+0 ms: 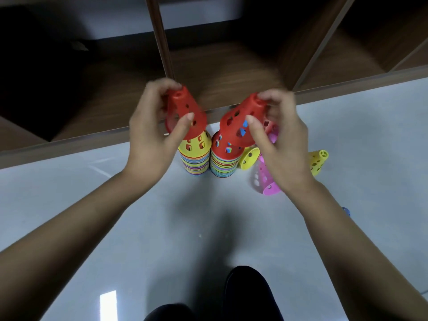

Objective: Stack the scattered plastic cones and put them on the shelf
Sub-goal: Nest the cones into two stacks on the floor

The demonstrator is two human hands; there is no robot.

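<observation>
The left hand [152, 135] pinches a red cone [185, 112] between thumb and fingers, holding it tilted just above the yellow-topped stack [196, 156]. The right hand [282, 147] grips a second red cone [238, 122] near its narrow top, its wide rim tilted over the red-topped stack [224, 158]. The 2 stacks stand close side by side on the grey floor [162, 228] in front of the wooden shelf [231, 72]. To their right, 3 loose cones lie on their sides: a near yellow cone [249, 157], a pink cone [264, 179] and a far yellow cone [319, 159].
</observation>
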